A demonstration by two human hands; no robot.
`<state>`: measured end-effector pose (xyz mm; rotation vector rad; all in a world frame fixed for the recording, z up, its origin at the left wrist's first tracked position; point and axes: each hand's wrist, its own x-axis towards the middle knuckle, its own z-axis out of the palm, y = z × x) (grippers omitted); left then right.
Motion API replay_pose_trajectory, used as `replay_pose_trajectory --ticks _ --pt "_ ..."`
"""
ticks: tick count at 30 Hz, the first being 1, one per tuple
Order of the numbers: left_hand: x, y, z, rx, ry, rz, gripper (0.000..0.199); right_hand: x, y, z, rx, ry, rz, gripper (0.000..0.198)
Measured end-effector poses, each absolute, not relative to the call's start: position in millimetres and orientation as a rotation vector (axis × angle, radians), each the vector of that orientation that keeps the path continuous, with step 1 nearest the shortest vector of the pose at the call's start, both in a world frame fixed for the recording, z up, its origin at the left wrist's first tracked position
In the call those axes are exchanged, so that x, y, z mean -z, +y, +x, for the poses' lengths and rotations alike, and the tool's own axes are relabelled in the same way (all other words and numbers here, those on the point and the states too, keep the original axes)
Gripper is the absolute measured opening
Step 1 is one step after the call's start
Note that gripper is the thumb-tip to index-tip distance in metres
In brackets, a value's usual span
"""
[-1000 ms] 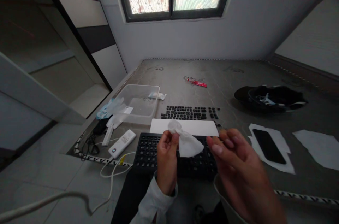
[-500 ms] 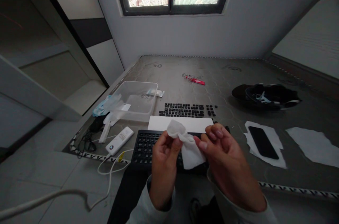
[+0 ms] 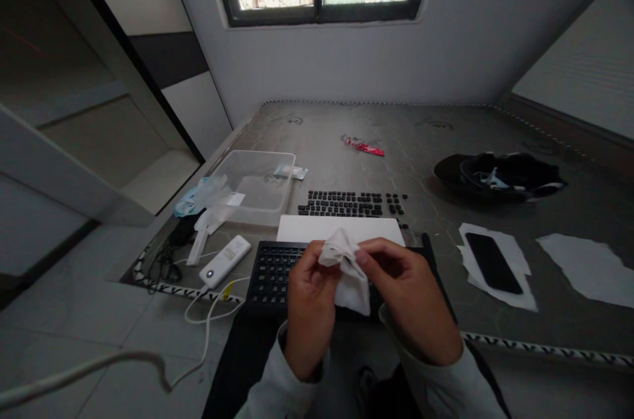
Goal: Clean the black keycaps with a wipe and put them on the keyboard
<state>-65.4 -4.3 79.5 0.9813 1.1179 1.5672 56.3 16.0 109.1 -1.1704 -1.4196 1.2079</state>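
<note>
Both hands meet on a crumpled white tissue (image 3: pixel 354 287) above a black keyboard (image 3: pixel 270 273) whose keycaps are off, at least on its left side. My left hand (image 3: pixel 313 303) pinches the tissue from the left between thumb and fingers. From the right, my right hand (image 3: pixel 409 293) presses its thumb and fingertips on the tissue's gathered middle. The tissue's lower end hangs down over the keyboard's front. Whether anything is wrapped inside it, I cannot tell. Behind the keyboard lies a flat white panel (image 3: pixel 341 228), and beyond that sit rows of loose black keycaps (image 3: pixel 344 204).
At the left are a clear plastic box (image 3: pixel 257 214), a white power strip (image 3: pixel 225 262) and its cable (image 3: pixel 208 333). To the right, a black phone (image 3: pixel 493 264) rests on tissue, beside another sheet (image 3: pixel 587 267) and a dark cap (image 3: pixel 495 178). A red wrapper (image 3: pixel 364 146) lies farther back.
My right hand has moved left, closer to my left hand, and its fingers have curled in. The tissue is now more bunched together. The things on the table stay where they were.
</note>
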Motion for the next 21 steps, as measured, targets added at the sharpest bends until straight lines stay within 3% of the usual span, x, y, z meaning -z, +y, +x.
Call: replay_pose_trajectory --ticks 5,9,21 --pt "-79.5 -2.2 -62.7 -1.614 1.152 1.006 0.012 -101.4 21.6 52.4 -1.362 -1.387 -1.116 0.028" --pt "-77.2 -1.7 -61.5 -1.635 1.183 1.014 0.011 -97.0 20.1 49.8 -1.302 -1.378 -1.141 0.022" --pt "-72.7 -0.6 -60.2 -1.664 1.156 0.877 0.017 -92.4 20.1 43.9 -1.319 -1.332 -1.051 0.031"
